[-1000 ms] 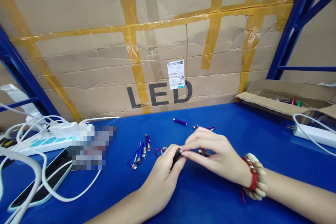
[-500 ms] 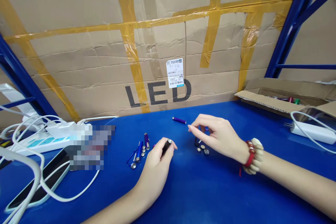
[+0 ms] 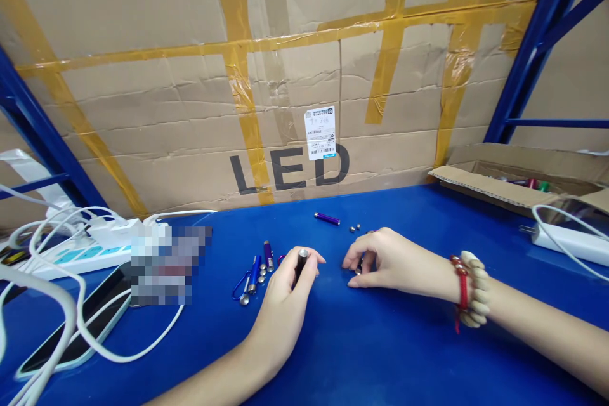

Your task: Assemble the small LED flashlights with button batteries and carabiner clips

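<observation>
Just below the frame's centre, the left hand [image 3: 285,301] grasps a dark tube [image 3: 301,262], silvery end uppermost. Right of centre, the right hand [image 3: 386,261] curls over metal pieces [image 3: 359,269] on the worktop [image 3: 361,355]; whether it grips any, I cannot tell.

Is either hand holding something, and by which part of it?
The left hand grips a dark tube around its body, leaving its silvery end exposed. Whether the right hand grips anything cannot be told.
</observation>
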{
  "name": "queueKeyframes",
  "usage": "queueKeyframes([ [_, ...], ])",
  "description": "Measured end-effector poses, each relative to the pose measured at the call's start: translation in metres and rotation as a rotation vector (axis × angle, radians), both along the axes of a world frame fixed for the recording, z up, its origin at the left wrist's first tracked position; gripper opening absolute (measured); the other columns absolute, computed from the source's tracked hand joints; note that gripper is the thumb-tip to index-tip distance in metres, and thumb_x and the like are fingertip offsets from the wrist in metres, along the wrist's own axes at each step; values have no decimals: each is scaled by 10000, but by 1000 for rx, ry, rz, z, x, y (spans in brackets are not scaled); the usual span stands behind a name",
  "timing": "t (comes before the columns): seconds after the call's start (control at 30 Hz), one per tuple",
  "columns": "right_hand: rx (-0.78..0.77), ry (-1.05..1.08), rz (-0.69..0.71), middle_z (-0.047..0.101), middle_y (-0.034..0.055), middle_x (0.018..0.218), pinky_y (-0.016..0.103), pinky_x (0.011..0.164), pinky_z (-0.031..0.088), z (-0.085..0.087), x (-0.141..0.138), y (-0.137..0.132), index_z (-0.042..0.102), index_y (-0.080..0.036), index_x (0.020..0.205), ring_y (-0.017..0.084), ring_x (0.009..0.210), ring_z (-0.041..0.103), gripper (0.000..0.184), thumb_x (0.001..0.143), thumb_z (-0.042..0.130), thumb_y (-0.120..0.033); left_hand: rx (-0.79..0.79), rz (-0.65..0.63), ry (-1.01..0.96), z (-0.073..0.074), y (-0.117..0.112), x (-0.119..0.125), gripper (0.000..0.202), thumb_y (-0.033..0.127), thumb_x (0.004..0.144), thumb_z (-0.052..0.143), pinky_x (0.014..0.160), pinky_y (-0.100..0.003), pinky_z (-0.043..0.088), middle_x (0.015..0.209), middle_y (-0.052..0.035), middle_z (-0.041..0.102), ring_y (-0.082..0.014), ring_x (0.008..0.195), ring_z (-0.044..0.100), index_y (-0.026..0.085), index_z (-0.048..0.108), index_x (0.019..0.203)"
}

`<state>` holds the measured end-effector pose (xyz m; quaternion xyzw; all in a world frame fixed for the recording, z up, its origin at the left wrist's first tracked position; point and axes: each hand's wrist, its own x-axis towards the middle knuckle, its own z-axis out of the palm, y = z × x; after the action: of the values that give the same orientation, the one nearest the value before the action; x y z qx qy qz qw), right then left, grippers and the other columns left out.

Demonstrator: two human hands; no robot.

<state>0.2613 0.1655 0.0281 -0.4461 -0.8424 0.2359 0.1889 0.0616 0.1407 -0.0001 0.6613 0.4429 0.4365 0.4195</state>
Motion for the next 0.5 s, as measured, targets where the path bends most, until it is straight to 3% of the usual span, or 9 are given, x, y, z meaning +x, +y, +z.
queueKeyframes([
  [0.17, 45, -3, 17, 701, 56, 823, 229, 619, 503, 1, 1, 1, 699, -141, 868, 158, 713, 638, 210, 715, 672, -282, 43, -19, 28, 3, -3, 2, 192, 325, 912, 412, 751, -258, 337, 850, 3, 544, -172, 831, 477, 216, 558, 854],
  [0.27, 95, -55, 4, 700, 57, 814, 243, 627, 493, -1, 1, 1, 706, -148, 868, 158, 693, 629, 196, 729, 660, -279, 51, -25, 49, 4, -5, 2, 195, 317, 915, 412, 752, -256, 328, 835, 8, 534, -168, 830, 472, 216, 558, 834],
  [0.5, 33, -1, 6, 706, 45, 801, 212, 580, 485, -8, -3, 2, 693, -139, 900, 129, 633, 624, 183, 763, 625, -240, 50, -49, 111, 8, -7, 3, 205, 300, 915, 419, 715, -240, 334, 812, 25, 511, -145, 789, 476, 219, 585, 827],
])
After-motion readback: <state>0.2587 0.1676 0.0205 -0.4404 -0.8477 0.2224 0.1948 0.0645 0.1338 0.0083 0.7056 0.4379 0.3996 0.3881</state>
